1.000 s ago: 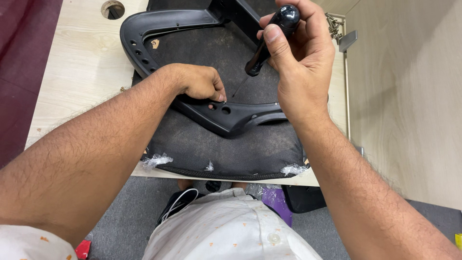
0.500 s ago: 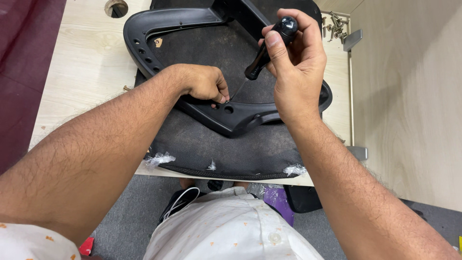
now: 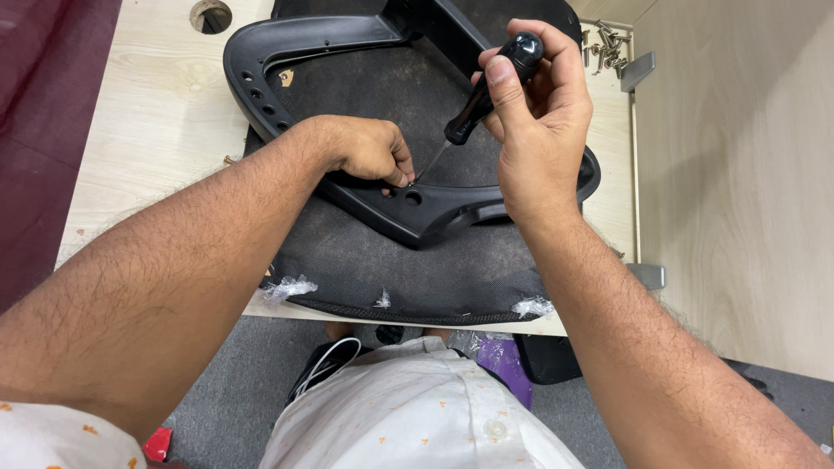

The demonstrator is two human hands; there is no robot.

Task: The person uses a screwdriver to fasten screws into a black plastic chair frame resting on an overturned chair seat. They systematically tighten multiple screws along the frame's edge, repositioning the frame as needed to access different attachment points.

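My right hand (image 3: 543, 143) grips the black-handled screwdriver (image 3: 486, 91) | tip by a hole in the black plastic armrest (image 3: 434, 213), under my grip | left hand (image 3: 369, 152) pinches there | since before, barely moved: still starting the screw.

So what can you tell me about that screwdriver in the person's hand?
The screwdriver has a glossy black handle with a rounded knob end and a thin metal shaft. It slants down to the left, its tip at a hole in the black plastic armrest. The right hand grips the handle, thumb along its top. The left hand pinches right at the tip, so any screw there is hidden.
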